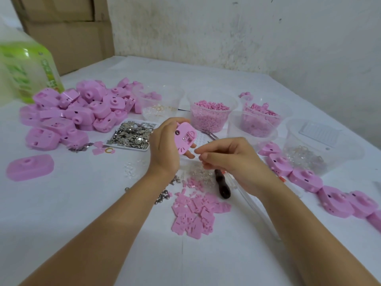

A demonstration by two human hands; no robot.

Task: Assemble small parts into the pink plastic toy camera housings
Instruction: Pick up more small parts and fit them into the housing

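The left hand point(165, 145) held a pink housing point(184, 139) up above the white surface point(92, 203), its fingers point(190, 155) and thumb clamped around the edges, with the open inner side turned toward the camera. The right hand point(226, 159) hung just beside the housing's lower edge, fingers curled and thumb and forefinger tips drawn together. They may have pinched a small part, but it was too tiny to make out.

To the far left lay a heap of housings point(78, 108), and one single housing point(29, 167) sat apart, nearer the camera. A tray of metal bits point(132, 134) stood just left of the left hand. Behind the hands stood a tub of pink pellets point(210, 116) and a tub of pink clips point(261, 112). A row of housings point(309, 180) ran along the right. Below the hands lay flat pink plates point(198, 215), steel balls point(162, 196) and a dark-handled tool point(222, 186).
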